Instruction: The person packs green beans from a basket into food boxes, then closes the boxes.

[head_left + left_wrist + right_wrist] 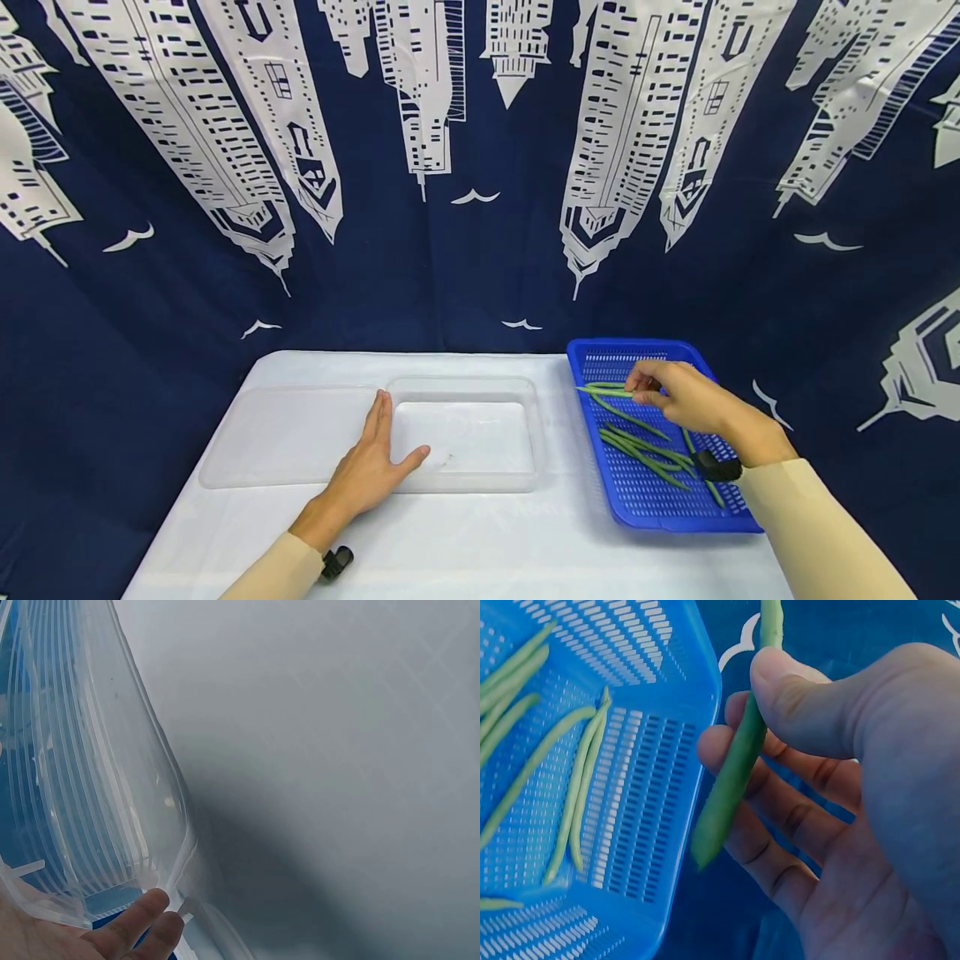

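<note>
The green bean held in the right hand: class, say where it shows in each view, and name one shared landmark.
Head: green bean, right of centre, above the blue basket.
Left wrist: not in it.
Right wrist: centre, pinched by the right hand.
Shared landmark: the blue basket.

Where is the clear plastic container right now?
In the head view the clear container sits mid-table, left of the blue basket, with the left hand resting flat on its near-left rim.

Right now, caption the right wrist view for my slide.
Right hand pinches one green bean beside the blue basket of beans.
</note>
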{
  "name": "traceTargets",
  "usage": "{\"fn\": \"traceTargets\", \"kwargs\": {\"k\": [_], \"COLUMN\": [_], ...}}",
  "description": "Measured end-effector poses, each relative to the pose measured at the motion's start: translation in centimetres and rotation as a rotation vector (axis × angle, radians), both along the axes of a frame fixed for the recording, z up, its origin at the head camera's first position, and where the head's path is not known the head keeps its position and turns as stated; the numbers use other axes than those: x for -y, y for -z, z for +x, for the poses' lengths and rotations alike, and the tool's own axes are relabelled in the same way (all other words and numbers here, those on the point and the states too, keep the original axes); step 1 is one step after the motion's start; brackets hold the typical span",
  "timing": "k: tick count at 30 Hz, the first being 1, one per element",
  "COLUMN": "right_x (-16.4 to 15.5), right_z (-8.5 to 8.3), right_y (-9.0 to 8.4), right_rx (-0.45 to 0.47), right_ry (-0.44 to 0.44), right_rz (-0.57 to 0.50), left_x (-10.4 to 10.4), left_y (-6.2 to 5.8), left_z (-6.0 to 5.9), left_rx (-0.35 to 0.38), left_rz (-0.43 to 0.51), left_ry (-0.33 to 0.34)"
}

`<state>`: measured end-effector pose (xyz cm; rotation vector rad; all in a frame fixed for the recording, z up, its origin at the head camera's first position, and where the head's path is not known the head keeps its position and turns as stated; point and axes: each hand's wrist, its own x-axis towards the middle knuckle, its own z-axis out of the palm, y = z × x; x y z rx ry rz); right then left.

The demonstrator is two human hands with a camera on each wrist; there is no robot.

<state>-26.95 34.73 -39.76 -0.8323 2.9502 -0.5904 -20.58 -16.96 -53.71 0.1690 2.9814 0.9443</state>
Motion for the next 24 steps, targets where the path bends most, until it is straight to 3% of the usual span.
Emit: {"fn": "traceTargets", "kwargs": {"k": [10, 24], "right_x": [2.5, 6.6], "right_z": [-0.2, -1.0], "right_y": [0.7, 1.1], "right_rx": [-0.065, -0.056], "right_ry": [-0.057, -0.078], "right_rz": [0.001, 0.04], "left_x": [-0.1, 0.0], "left_y": [0.0, 0.0], "left_z": [0.0, -0.1], "left_rx": [-0.007, -0.011], "left_rz": [-0.009, 0.001], "left_ry": [0.008, 0.01]}}
